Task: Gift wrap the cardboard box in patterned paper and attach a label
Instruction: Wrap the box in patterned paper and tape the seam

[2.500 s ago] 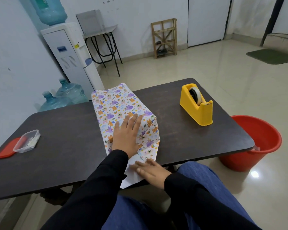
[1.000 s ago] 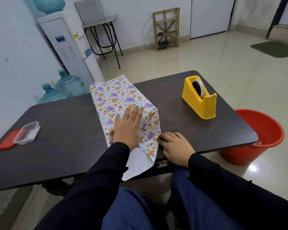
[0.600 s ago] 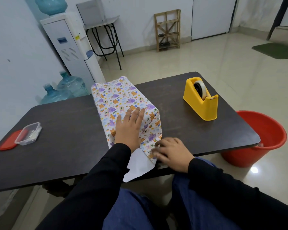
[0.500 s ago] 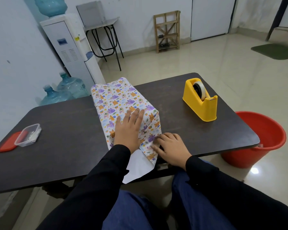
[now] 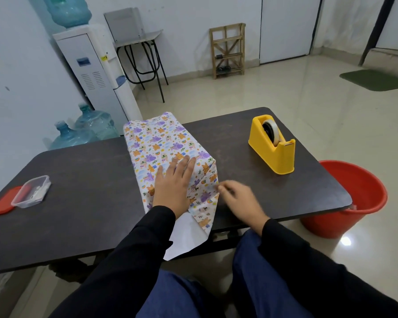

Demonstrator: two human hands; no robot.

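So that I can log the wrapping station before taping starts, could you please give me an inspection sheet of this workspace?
Surface: dark table with rounded corners.
Job's things: patterned paper covers the box, which is hidden; near end not closed, its white flap overhanging the table edge; yellow tape dispenser stands apart at right; no label seen.
Clutter: clear plastic container, red lid beside it, far left.
Grippers: left hand flat on the parcel's top; right hand at the paper's right fold, blurred, grip unclear.
Cables: nothing seen.
Surroundings: red bucket on the floor at right; water dispenser, spare water bottles and wooden rack behind.
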